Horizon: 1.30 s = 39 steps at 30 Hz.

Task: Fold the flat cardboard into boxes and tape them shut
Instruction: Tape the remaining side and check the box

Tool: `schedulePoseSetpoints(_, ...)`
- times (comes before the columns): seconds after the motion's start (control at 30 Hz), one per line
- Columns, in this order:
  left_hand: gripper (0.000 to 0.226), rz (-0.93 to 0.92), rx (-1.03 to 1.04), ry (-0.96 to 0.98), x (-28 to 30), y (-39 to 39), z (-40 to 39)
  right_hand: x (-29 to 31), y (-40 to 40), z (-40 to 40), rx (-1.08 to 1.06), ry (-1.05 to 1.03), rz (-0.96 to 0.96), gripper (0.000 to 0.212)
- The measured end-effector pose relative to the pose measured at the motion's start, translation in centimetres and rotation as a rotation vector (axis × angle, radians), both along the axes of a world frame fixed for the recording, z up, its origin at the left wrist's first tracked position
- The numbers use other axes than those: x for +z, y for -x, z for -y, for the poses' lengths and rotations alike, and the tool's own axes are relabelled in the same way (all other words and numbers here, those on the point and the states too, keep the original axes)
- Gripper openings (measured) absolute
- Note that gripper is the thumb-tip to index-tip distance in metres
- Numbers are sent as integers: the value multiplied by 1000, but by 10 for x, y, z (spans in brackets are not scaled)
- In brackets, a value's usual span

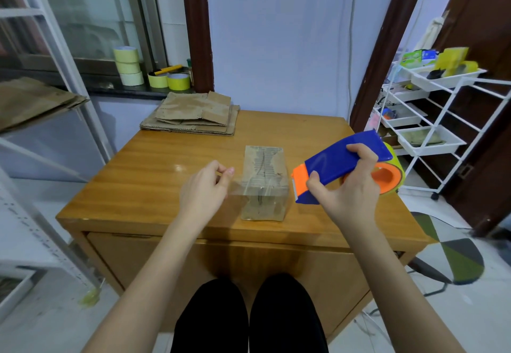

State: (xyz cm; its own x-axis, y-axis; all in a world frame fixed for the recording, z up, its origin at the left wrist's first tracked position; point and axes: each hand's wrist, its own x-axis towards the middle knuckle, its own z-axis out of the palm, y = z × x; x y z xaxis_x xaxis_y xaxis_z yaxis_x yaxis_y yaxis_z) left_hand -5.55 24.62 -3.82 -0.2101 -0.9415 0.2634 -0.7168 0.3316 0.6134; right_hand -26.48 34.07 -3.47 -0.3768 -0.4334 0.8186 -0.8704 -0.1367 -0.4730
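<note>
Left hand (203,191) pinching clear tape (249,186) over box (264,184) near table's (154,164) front edge; right hand (345,186) gripping dispenser (343,167) just right.

I sit in a room of a home turned into a small packing corner. My wooden desk (154,167) stands against a pale wall beside a dark door frame (197,26). Rolls of tape (128,66) line the windowsill (121,91), flat cardboard (193,114) is stacked nearby, and a white wire cart (431,98) holds household odds and ends.
</note>
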Motion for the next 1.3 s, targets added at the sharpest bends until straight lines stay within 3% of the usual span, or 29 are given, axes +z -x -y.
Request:
schedulePoseSetpoints(0.43, 24, -70, -45, -91, -15, 5, 4, 2, 0, 5, -14, -88, -65, 58)
schedulePoseSetpoints(0.8, 27, -476, -25, -230, -47, 28, 0, 2, -3, 4, -45, -199, -50, 59)
schedulePoseSetpoints(1.03, 39, -150, 113, -146, -39, 35, -9, 4, -5, 4, -35, -253, -45, 57)
schedulePoseSetpoints(1.3, 46, -287, 70, -371, -39, 28, 1, 6, -9, 2, -33, -255, -32, 58)
